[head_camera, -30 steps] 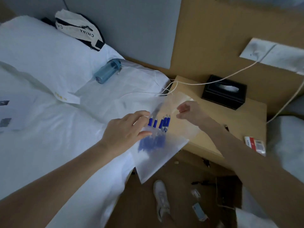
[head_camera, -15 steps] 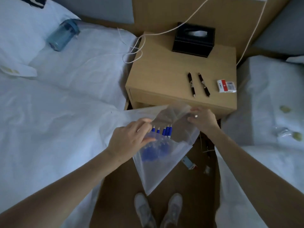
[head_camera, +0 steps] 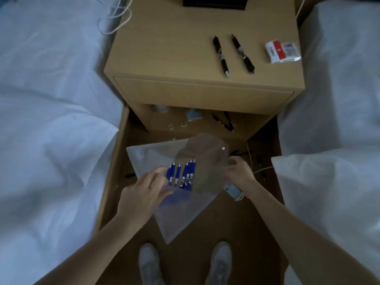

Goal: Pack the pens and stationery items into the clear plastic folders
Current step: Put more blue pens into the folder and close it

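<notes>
A clear plastic folder (head_camera: pixel 181 210) hangs in the air above the floor between two beds, its flap with a snap button raised. Several blue pens (head_camera: pixel 183 174) lie bunched inside it, tips up. My left hand (head_camera: pixel 141 194) grips the folder's left side, fingers curled over the pens. My right hand (head_camera: pixel 236 173) pinches the folder's right edge by the flap. Two black pens (head_camera: pixel 221 55) (head_camera: pixel 242 53) lie side by side on the wooden nightstand (head_camera: pixel 164 48).
A red-and-white packet (head_camera: pixel 282 50) lies at the nightstand's right edge, a black tissue box (head_camera: pixel 213 3) at its back. White beds (head_camera: pixel 51 130) (head_camera: pixel 339 99) flank the narrow floor strip. Small items and dark pens (head_camera: pixel 226 122) litter the floor under the nightstand. My shoes (head_camera: pixel 150 264) show below.
The view has swung down and right from the left bed to the floor gap. Both hands and the folder moved off the nightstand's edge toward me; the grips look unchanged.
</notes>
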### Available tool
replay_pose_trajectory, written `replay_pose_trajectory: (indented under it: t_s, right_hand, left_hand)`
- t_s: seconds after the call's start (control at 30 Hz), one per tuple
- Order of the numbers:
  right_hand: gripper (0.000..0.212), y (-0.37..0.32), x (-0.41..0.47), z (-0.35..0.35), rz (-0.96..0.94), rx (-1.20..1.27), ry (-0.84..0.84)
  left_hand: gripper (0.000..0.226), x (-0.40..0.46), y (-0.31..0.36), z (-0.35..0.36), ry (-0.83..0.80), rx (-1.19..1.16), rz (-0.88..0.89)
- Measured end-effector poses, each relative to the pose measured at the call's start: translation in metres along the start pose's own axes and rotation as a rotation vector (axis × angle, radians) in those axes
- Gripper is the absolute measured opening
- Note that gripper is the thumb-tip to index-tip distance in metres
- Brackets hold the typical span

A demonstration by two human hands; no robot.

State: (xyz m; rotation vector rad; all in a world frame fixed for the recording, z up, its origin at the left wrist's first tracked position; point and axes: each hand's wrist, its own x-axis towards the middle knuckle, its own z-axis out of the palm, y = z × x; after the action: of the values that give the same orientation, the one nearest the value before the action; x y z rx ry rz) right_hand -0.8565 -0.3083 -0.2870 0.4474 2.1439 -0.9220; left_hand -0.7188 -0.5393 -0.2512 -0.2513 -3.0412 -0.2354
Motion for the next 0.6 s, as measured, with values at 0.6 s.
replay_pose_trajectory:
  t_s: [0.6]
  right_hand:
    - [0.024,0.114,0.251,0.168,-0.200,0.318,0.038]
  left_hand:
    - [0.046,0.014,-0.106,0.278,-0.083,0.164,0.278]
